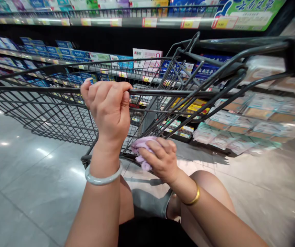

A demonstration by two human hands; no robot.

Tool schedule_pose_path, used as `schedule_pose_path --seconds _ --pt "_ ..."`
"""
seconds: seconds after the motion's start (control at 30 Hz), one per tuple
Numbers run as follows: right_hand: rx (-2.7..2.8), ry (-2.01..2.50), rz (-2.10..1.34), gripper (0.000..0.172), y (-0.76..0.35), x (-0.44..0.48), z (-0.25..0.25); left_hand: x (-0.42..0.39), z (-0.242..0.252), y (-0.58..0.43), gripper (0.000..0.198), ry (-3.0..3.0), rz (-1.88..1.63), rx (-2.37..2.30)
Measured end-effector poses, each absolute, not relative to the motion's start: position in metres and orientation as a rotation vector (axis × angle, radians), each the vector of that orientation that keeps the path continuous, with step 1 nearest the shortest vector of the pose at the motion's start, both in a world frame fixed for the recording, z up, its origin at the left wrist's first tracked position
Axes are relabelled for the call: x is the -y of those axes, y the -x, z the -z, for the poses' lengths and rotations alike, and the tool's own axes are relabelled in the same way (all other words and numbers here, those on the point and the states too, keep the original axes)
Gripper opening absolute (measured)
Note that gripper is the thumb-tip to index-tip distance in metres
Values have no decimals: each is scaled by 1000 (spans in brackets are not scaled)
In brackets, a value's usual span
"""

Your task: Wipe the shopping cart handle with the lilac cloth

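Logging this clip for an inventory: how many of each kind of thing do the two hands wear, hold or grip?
Bangles: 2 (pale green stone-like bangle, left wrist; gold metal bangle, right wrist)
Cloths: 1, crumpled purple cloth in the right hand
Carts: 1, dark wire shopping cart, rail gripped by the left hand
Total: 4

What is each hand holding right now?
Left hand: closed around the top rail of the dark metal wire shopping cart.
Right hand: closed on a crumpled lilac cloth, low against the cart.
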State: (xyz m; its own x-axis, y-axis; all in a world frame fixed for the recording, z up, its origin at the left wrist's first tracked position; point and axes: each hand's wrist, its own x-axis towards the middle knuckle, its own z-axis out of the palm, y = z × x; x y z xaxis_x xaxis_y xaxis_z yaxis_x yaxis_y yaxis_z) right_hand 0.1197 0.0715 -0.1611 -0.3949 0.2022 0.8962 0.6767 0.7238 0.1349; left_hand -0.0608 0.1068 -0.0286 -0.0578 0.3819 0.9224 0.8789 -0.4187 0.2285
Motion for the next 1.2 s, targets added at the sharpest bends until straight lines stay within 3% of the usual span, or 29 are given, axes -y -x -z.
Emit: schedule_pose_path --seconds 0.13,0.37,0.57,0.8,0.97,1.2 --pt "1890 718 602 23 -120 -71 161 -106 29 61 34 1754 1449 1329" --pt "2441 632 478 19 -91 -74 214 -106 30 62 35 1801 1506 1390" --pt "2166 692 586 21 -96 -75 197 -106 29 62 36 1811 1503 1407" --pt "2498 593 478 18 -82 -75 231 -104 28 62 35 1840 1513 1426" --pt "2421 647 415 34 -76 -80 236 -104 29 62 35 1844 1546 1425" --pt "2470 587 488 17 -67 -81 241 -103 29 64 33 1809 1476 1401"
